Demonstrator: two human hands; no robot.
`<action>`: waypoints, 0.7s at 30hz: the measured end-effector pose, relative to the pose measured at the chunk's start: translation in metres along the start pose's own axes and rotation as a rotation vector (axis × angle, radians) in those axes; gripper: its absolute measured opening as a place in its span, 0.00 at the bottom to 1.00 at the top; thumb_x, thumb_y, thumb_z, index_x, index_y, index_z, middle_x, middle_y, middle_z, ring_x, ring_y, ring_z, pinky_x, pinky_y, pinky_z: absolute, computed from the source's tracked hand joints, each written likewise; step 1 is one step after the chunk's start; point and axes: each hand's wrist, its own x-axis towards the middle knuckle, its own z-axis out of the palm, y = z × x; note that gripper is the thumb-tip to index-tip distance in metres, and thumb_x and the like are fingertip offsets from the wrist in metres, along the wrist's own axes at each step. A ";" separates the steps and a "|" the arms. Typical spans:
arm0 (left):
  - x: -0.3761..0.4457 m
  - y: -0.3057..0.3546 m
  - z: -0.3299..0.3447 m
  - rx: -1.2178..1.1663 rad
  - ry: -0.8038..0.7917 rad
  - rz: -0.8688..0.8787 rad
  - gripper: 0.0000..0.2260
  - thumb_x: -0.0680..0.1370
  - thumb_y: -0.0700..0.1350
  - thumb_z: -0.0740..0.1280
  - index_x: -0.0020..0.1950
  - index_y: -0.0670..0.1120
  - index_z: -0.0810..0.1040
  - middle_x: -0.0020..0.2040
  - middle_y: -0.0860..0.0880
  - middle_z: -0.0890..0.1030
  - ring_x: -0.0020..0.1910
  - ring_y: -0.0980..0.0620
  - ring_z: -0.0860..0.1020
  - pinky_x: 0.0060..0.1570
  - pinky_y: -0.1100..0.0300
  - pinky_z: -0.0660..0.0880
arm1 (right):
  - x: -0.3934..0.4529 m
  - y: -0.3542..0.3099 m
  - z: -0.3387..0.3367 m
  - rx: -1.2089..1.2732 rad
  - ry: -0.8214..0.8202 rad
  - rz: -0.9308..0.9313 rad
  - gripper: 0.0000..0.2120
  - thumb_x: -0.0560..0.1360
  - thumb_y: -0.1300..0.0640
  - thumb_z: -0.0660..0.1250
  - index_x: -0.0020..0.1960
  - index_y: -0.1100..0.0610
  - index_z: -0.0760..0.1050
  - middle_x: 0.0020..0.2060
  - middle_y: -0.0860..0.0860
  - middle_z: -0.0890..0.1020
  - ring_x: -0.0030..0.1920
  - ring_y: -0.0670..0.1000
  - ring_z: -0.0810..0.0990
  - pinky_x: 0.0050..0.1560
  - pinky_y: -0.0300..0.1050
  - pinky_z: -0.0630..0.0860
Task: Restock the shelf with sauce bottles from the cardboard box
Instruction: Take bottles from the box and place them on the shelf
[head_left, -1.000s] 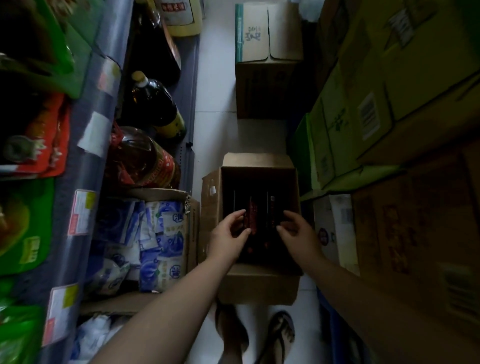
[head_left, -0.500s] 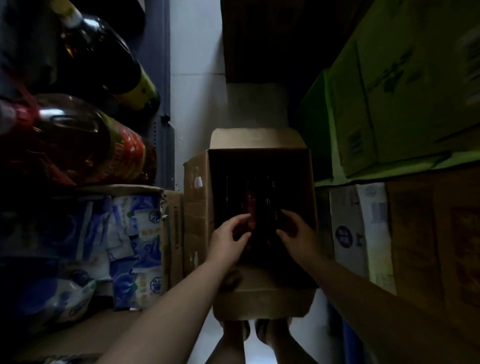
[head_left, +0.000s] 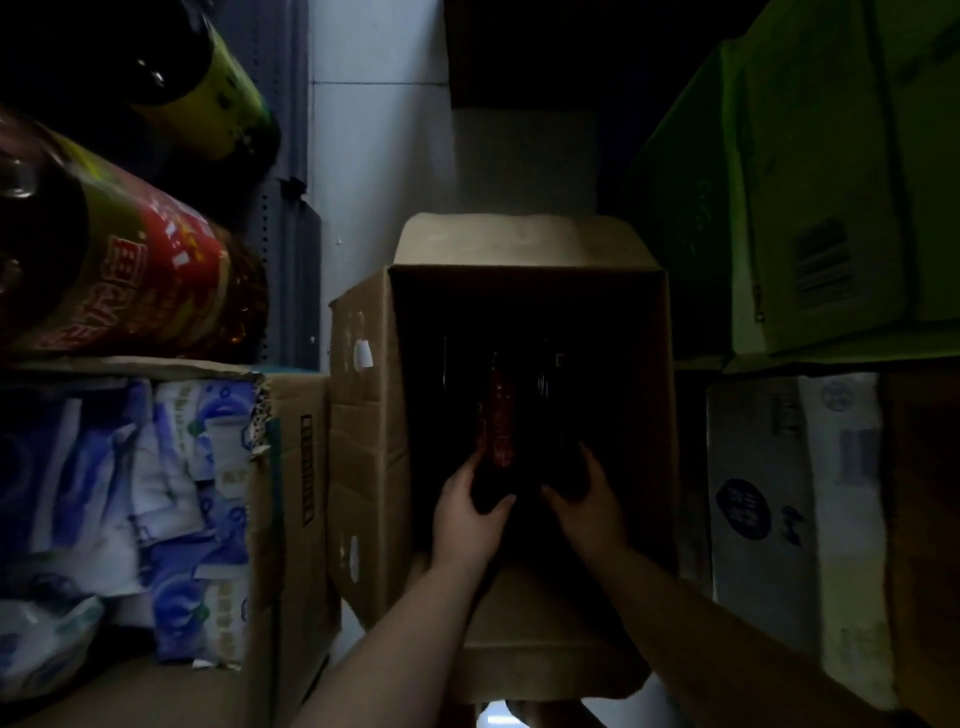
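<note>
Early stage. Left hand (head_left: 467, 512) grip curled round dark red-labelled sauce bottle (head_left: 496, 431), right hand (head_left: 584, 506) grip round dark bottle beside it, both inside open brown cardboard box (head_left: 363, 415); nothing shelved yet.

The view is dim and grainy. Pale light falls on the floor (head_left: 379, 156) at twelve o'clock; the cardboard box (head_left: 530, 244) interior is nearly black. Edges bow and smear, especially the packets (head_left: 156, 509) at nine o'clock.
</note>
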 end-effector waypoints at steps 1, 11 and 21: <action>0.003 -0.004 0.002 -0.012 0.001 -0.015 0.29 0.74 0.44 0.71 0.73 0.54 0.65 0.70 0.50 0.71 0.71 0.50 0.68 0.69 0.57 0.65 | 0.003 0.004 0.003 0.008 -0.001 0.005 0.34 0.74 0.66 0.67 0.75 0.57 0.57 0.71 0.56 0.67 0.71 0.55 0.66 0.64 0.39 0.62; 0.030 -0.022 0.007 0.104 -0.084 -0.006 0.36 0.75 0.46 0.69 0.76 0.59 0.54 0.75 0.47 0.61 0.73 0.46 0.66 0.71 0.53 0.66 | 0.032 0.035 0.030 0.011 0.018 0.028 0.39 0.72 0.62 0.70 0.76 0.53 0.53 0.73 0.56 0.64 0.73 0.56 0.63 0.73 0.58 0.61; 0.030 -0.025 0.021 0.209 -0.206 -0.003 0.41 0.78 0.50 0.65 0.70 0.66 0.32 0.77 0.45 0.59 0.71 0.44 0.68 0.65 0.57 0.69 | 0.038 0.043 0.034 0.023 0.017 0.009 0.39 0.73 0.62 0.69 0.76 0.53 0.51 0.74 0.55 0.62 0.74 0.55 0.61 0.73 0.59 0.60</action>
